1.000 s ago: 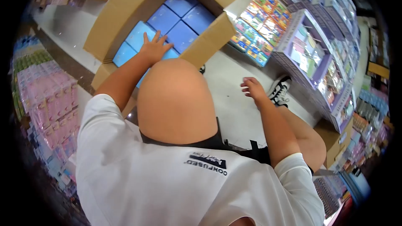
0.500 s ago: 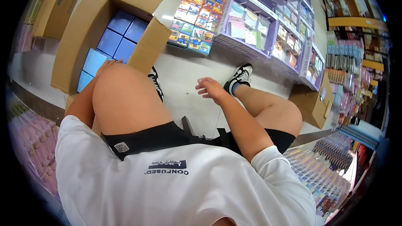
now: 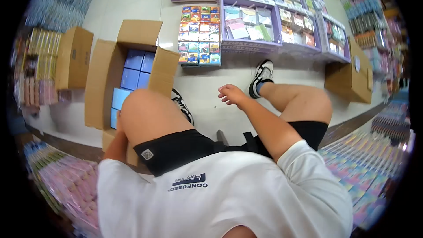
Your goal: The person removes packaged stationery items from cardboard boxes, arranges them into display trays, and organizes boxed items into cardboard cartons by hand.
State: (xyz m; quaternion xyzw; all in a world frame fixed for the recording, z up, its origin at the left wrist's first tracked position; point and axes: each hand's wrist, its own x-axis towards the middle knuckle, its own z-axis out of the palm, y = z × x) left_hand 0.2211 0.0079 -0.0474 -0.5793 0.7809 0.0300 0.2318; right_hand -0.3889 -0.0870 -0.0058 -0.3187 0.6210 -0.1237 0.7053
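Note:
My left hand (image 3: 118, 120) reaches down at the near end of an open cardboard carton (image 3: 101, 83), beside a light blue box (image 3: 114, 117). My left knee covers most of that hand, so its fingers and any hold are hidden. Inside the carton, several blue-violet boxes (image 3: 130, 78) fill the far part, with another light blue box (image 3: 120, 98) nearer to me. Over the floor between my legs hangs my right hand (image 3: 232, 94), fingers loosely spread and holding nothing.
Stacked small colourful boxes (image 3: 199, 35) stand on the floor ahead. Purple display trays (image 3: 251, 44) of sticky notes line the front right. A closed carton (image 3: 350, 79) is at the right, another carton (image 3: 74, 59) at the left. Packaged goods (image 3: 70, 185) lie behind my left side.
The camera view has turned, shifting the scene. My left hand has drawn back from the top of a light blue box to the carton's near end. My right hand still hangs free.

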